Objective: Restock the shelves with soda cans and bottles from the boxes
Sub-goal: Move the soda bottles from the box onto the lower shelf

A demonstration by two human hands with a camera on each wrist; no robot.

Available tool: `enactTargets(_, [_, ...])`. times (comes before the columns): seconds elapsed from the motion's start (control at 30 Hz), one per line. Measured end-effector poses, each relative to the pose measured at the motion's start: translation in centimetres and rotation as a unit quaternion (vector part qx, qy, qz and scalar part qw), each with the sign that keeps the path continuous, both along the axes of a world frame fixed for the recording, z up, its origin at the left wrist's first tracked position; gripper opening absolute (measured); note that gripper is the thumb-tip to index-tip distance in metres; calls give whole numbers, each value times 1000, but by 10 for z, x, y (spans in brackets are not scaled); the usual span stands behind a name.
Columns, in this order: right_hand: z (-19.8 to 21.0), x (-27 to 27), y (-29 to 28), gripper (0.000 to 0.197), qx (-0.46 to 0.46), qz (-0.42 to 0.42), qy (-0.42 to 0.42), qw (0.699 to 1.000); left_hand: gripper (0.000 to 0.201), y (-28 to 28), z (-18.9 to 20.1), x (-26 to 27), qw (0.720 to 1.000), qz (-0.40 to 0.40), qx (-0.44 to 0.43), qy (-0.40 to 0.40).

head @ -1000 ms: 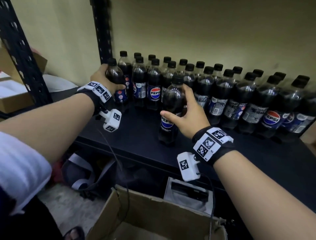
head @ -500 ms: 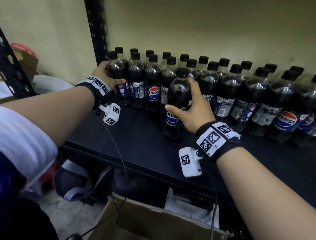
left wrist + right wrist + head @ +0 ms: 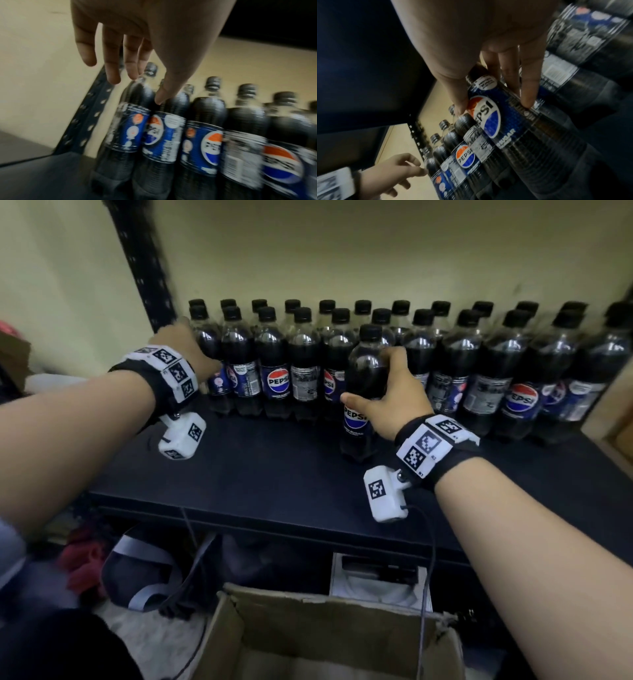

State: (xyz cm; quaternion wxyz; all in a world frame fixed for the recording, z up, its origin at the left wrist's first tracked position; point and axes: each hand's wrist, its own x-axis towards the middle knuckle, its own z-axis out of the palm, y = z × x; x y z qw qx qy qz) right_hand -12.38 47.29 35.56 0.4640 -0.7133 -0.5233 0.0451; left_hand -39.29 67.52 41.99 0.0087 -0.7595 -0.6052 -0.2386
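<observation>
Two rows of black-capped Pepsi bottles (image 3: 486,361) stand along the back of the dark shelf (image 3: 274,474). My right hand (image 3: 387,392) grips one Pepsi bottle (image 3: 363,371) upright on the shelf, just in front of the front row; the right wrist view shows thumb and fingers wrapped round its label (image 3: 488,116). My left hand (image 3: 181,344) is at the leftmost front bottle (image 3: 209,350). In the left wrist view its fingers (image 3: 111,70) are spread and straight, with only the thumb tip against a bottle shoulder (image 3: 137,97).
A black perforated shelf upright (image 3: 144,268) rises just left of the bottles, against the yellow wall. An open cardboard box (image 3: 325,628) sits on the floor below the shelf edge. Bags and a white box lie under the shelf. The shelf's front half is bare.
My left hand has let go of the leftmost bottle, which now stands in the row, and its fingers have opened. My right hand has moved its bottle back towards the front row.
</observation>
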Motion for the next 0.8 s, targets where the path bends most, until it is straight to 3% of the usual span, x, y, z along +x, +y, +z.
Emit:
enactTargets(0.07, [1, 12, -14, 77, -1, -17, 12, 1000, 42, -25, 4, 13, 997, -55, -11, 61])
enactTargets(0.27, [6, 58, -70, 79, 9, -106, 40, 993, 52, -88, -15, 69, 946, -160, -164, 228])
enactTargets(0.53, [17, 115, -141, 78, 16, -251, 52, 966, 109, -128, -63, 111, 892, -220, -293, 265])
enactTargets(0.8, [17, 155, -168, 73, 11, -373, 26, 928, 114, -124, -76, 110, 887, -222, -301, 270])
